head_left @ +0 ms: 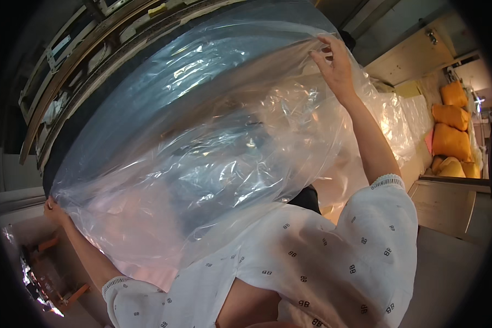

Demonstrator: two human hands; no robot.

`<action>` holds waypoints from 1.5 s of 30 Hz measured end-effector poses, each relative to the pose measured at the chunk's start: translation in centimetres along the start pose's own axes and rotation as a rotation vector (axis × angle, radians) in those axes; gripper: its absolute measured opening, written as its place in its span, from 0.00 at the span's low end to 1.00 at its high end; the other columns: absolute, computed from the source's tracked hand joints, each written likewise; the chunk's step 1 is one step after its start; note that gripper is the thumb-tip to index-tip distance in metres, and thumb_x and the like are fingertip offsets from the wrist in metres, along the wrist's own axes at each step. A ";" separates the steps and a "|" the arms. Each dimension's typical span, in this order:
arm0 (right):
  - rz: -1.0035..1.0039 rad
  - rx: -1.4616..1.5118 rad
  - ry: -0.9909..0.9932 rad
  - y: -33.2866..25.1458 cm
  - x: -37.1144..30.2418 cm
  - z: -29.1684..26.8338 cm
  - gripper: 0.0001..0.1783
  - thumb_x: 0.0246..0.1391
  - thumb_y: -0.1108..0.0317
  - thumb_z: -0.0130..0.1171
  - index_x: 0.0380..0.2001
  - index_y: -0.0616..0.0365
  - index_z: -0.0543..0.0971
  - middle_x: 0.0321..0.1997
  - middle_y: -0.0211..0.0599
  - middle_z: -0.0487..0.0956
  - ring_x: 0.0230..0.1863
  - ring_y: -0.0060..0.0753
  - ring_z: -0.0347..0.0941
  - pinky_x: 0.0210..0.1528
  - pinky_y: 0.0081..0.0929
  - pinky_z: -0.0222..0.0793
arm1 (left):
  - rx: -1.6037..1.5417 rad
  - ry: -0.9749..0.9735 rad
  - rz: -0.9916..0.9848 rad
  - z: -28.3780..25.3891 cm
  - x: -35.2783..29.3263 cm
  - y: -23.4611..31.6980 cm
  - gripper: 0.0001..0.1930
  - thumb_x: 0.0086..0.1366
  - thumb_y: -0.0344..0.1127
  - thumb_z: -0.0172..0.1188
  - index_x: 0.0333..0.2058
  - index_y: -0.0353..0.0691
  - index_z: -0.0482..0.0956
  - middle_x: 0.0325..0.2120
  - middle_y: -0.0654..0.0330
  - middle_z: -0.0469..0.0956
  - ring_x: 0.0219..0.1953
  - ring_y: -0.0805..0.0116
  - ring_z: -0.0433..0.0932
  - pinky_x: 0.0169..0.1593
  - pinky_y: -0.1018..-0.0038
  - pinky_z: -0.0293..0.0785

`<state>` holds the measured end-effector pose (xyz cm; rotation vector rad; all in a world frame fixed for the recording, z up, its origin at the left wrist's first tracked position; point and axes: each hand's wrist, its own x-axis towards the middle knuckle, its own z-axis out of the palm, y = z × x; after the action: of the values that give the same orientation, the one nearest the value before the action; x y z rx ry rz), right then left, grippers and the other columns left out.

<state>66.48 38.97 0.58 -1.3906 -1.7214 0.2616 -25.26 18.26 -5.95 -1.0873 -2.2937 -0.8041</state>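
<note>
A large clear plastic sheet (224,169) spreads in front of me, wrinkled and shiny. Its far part lies over a dark, bluish surface, and its near part hangs close to my body. At the far left, my left hand (56,212) is closed on a gathered corner of the sheet. Up at the right, my right hand (336,68) is raised with bent fingers and thumb pinching the sheet near its edge. Pale pink material (147,218) shows through the film at the lower left.
Wooden and metal rails (76,52) run along the far left side. More crumpled plastic film (396,123) lies to the right. Beyond it, orange bundles (451,139) are stacked by a wooden ledge (443,197). An orange-armed metal fixture (52,268) stands at the lower left.
</note>
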 end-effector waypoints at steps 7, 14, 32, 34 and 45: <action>-0.427 -0.502 0.085 -1.6 4.7 -0.1 0.19 0.43 0.60 0.61 0.36 0.57 0.71 0.38 0.36 0.70 0.37 0.38 0.66 0.42 0.29 0.62 | 0.074 0.046 0.058 -1.5 0.3 2.3 0.18 0.58 0.45 0.55 0.31 0.33 0.78 0.26 0.51 0.78 0.28 0.59 0.75 0.34 0.68 0.69; 0.209 0.535 -0.782 -4.5 6.2 -1.3 0.12 0.47 0.64 0.57 0.33 0.56 0.68 0.31 0.26 0.71 0.37 0.20 0.65 0.41 0.20 0.61 | -0.007 -0.031 0.062 -1.6 -0.1 1.4 0.18 0.59 0.46 0.54 0.32 0.34 0.79 0.28 0.50 0.78 0.30 0.58 0.76 0.35 0.68 0.68; 0.263 0.453 -0.698 -3.6 5.9 -3.3 0.18 0.56 0.52 0.47 0.20 0.51 0.65 0.21 0.18 0.59 0.24 0.14 0.54 0.30 0.15 0.53 | 0.014 -0.028 -0.039 -2.2 -0.1 2.6 0.21 0.57 0.53 0.54 0.35 0.40 0.79 0.33 0.56 0.78 0.36 0.58 0.75 0.41 0.69 0.68; 0.450 0.627 -0.626 -4.0 6.7 -3.2 0.17 0.56 0.52 0.47 0.20 0.49 0.64 0.20 0.17 0.55 0.23 0.12 0.49 0.26 0.14 0.48 | 0.020 -0.020 0.008 -2.1 -0.2 3.0 0.20 0.58 0.51 0.53 0.35 0.39 0.79 0.34 0.56 0.78 0.37 0.59 0.75 0.42 0.70 0.67; -0.434 -0.303 -0.050 -1.0 12.6 5.8 0.07 0.51 0.67 0.53 0.31 0.59 0.72 0.27 0.34 0.74 0.27 0.31 0.69 0.30 0.24 0.63 | -0.036 -0.007 0.006 -3.2 -1.1 5.5 0.18 0.60 0.45 0.53 0.34 0.34 0.78 0.32 0.52 0.77 0.33 0.62 0.73 0.40 0.72 0.66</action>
<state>61.74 51.56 4.04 -1.1804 -2.1168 -0.2153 -19.70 18.35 -2.74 -1.1137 -2.2892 -0.8439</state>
